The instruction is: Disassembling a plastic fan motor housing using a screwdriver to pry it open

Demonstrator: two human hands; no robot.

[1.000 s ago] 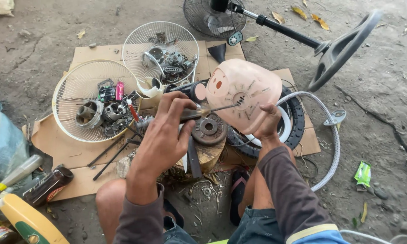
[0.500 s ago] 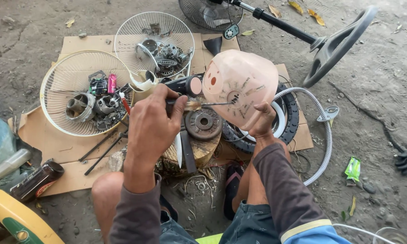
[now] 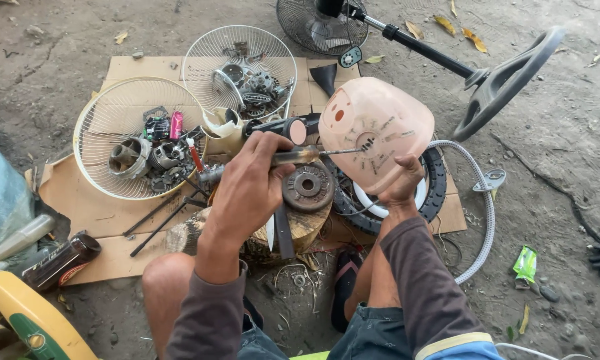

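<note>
In the middle of the frame, near to far:

Left hand: the left hand (image 3: 246,190) is wrapping its fingers tight around the handle of a screwdriver (image 3: 298,156).

Right hand: the right hand (image 3: 403,183) is gripping the bottom edge of a pink plastic cover (image 3: 374,132), with the fingers pressed on it, holding it up and tilted.

Long line of the tool: the screwdriver is lying almost flat, pointing from the left hand toward the right of the frame. Its thin tip is touching the middle of the pink plastic cover.

Which way: the cover is sitting just to the right of the left hand's grip and a little higher. The right hand is right under it, so it is the nearer hand.

Under the hands: a round metal disc (image 3: 308,186) is resting on a wood stump (image 3: 293,230), with a black tyre ring (image 3: 435,193) beside it.

Farther up: two white fan guards (image 3: 106,127) (image 3: 246,47) are lying on cardboard (image 3: 93,213) in the upper left, full of small parts.

Farthest: a black standing fan (image 3: 446,63) is lying across the top right.

Hard to see: the left hand's fingertips are hiding under the handle. What the tip is touching on the cover is too small to make out. The right hand's thumb is hiding behind the cover.
</note>
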